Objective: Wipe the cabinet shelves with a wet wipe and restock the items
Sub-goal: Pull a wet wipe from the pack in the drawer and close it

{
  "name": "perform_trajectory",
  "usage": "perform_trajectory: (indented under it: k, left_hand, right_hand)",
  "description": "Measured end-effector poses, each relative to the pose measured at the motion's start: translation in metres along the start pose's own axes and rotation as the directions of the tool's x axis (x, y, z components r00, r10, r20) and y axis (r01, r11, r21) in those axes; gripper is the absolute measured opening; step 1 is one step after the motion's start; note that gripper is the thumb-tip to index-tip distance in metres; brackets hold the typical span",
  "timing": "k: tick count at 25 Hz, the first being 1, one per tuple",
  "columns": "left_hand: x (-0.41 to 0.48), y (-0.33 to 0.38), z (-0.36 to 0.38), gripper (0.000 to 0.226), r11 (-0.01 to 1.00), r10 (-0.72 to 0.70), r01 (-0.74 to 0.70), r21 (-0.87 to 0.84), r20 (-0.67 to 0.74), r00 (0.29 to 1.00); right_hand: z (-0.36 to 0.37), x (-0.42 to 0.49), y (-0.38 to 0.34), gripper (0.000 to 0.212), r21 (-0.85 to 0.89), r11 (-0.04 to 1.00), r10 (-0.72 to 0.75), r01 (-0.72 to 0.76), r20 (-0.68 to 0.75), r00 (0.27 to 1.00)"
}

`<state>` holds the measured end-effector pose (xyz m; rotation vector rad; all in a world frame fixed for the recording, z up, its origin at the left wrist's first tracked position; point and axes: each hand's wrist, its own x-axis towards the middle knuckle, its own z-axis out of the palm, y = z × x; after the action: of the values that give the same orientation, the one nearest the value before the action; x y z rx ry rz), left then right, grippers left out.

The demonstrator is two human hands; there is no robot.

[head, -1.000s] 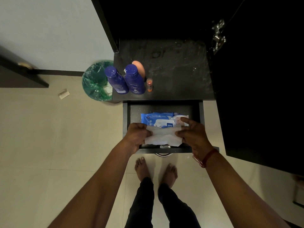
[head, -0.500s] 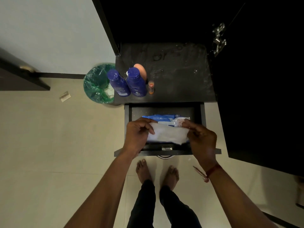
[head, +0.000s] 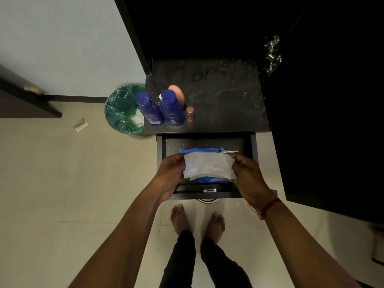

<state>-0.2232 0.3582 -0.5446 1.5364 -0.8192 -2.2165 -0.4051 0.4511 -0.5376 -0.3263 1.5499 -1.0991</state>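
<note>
Holding a white wet wipe (head: 209, 168) spread flat above the open drawer (head: 159, 146), pinched at its left edge by the left hand (head: 172, 173) and at its right edge by the right hand (head: 249, 177), fingers curled onto the sheet, hands apart by the wipe's width. Hovering over a blue wipe pack (head: 199, 150) lying inside the drawer, mostly hidden by the sheet. Wearing a red thread (head: 268, 206) on the right wrist. Standing barefoot on pale tiles just in front of the drawer. Facing a dark cabinet shelf (head: 228, 104) directly behind the drawer, marked with rings and streaks. Looking down on the shelf's front left corner: left blue bottle (head: 149, 109) and right blue bottle (head: 171, 108) upright, side by side; a peach rounded item (head: 178, 94) just behind the right one; a small orange bottle (head: 190, 114) just beside it. Left of the cabinet, a bin (head: 122, 109) with a green liner; further left on the floor, a paper scrap (head: 81, 125).
</note>
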Motion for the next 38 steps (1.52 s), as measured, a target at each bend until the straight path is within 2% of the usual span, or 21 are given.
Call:
perform_trajectory:
  k: [2,5,8,10,12,14,16,18,20,22,25,27,29,32,35,38]
  left_hand:
    - [0.001,-0.001,0.002,0.022,0.998,-0.031,0.030,-0.052,-0.011,0.999]
    - [-0.001,-0.001,0.008,0.019,0.999,-0.026,0.023,-0.040,-0.076,0.997]
    - [-0.006,-0.005,0.019,0.012,0.986,0.077,-0.053,0.158,-0.145,0.986]
    - [-0.011,-0.009,0.031,0.017,0.929,0.186,-0.157,0.335,-0.056,0.981]
    - [-0.014,-0.013,0.039,0.026,0.841,0.220,-0.259,0.474,0.137,0.966]
    - [-0.017,-0.014,0.041,0.025,0.774,0.240,-0.321,0.545,0.217,0.946]
    - [-0.016,-0.014,0.034,0.025,0.721,0.312,-0.314,0.618,0.115,0.943]
    - [-0.019,-0.016,0.023,0.029,0.609,0.382,-0.256,0.751,0.006,0.924]
    - [-0.029,-0.023,0.014,0.037,0.479,0.410,-0.223,0.849,0.009,0.912]
    - [-0.044,-0.039,0.008,0.047,0.334,0.460,-0.224,0.916,0.049,0.887]
    - [-0.065,-0.075,0.003,0.060,0.180,0.531,-0.212,0.960,0.087,0.843]
    - [-0.077,-0.097,0.005,0.061,0.102,0.523,-0.138,0.985,0.065,0.850]
    - [-0.086,-0.112,0.011,0.065,0.039,0.453,-0.049,0.998,0.026,0.891]
    - [-0.085,-0.124,0.018,0.082,-0.016,0.349,0.025,1.000,-0.018,0.937]
    - [-0.079,-0.126,0.020,0.092,-0.058,0.299,0.064,0.996,-0.044,0.953]
    - [-0.067,-0.116,0.021,0.084,-0.050,0.350,0.048,0.998,-0.028,0.936]
  right_hand:
    - [0.000,-0.001,-0.002,0.022,0.084,0.995,0.051,-0.050,-0.013,0.999]
    - [0.000,-0.001,-0.003,0.022,0.221,0.972,0.090,-0.085,-0.017,0.996]
    - [0.005,0.001,0.003,0.029,0.338,0.934,0.128,-0.116,-0.013,0.992]
    - [0.012,-0.001,0.006,0.040,0.365,0.923,0.119,-0.119,0.023,0.993]
    - [0.020,-0.004,0.011,0.047,0.319,0.942,0.104,-0.104,0.019,0.994]
    - [0.022,-0.008,0.018,0.045,0.179,0.981,0.091,-0.078,-0.068,0.993]
    - [0.014,-0.010,0.026,0.040,0.069,0.996,0.072,-0.061,-0.154,0.985]
    - [0.000,-0.016,0.031,0.036,-0.076,0.997,-0.049,0.035,-0.198,0.979]
    - [-0.015,-0.029,0.032,0.039,-0.396,0.903,-0.259,0.168,-0.187,0.948]
    - [-0.025,-0.047,0.034,0.039,-0.641,0.725,-0.413,0.252,-0.111,0.904]
    - [-0.036,-0.067,0.055,0.043,-0.862,0.406,-0.530,0.303,0.048,0.846]
    - [-0.037,-0.075,0.074,0.041,-0.923,0.254,-0.545,0.289,0.110,0.831]
    - [-0.033,-0.079,0.090,0.037,-0.936,0.220,-0.536,0.276,0.120,0.835]
    - [-0.030,-0.077,0.105,0.055,-0.946,0.195,-0.510,0.259,0.127,0.850]
    - [-0.026,-0.069,0.104,0.060,-0.953,0.162,-0.488,0.257,0.149,0.860]
    - [-0.023,-0.054,0.095,0.036,-0.957,0.162,-0.480,0.239,0.135,0.867]
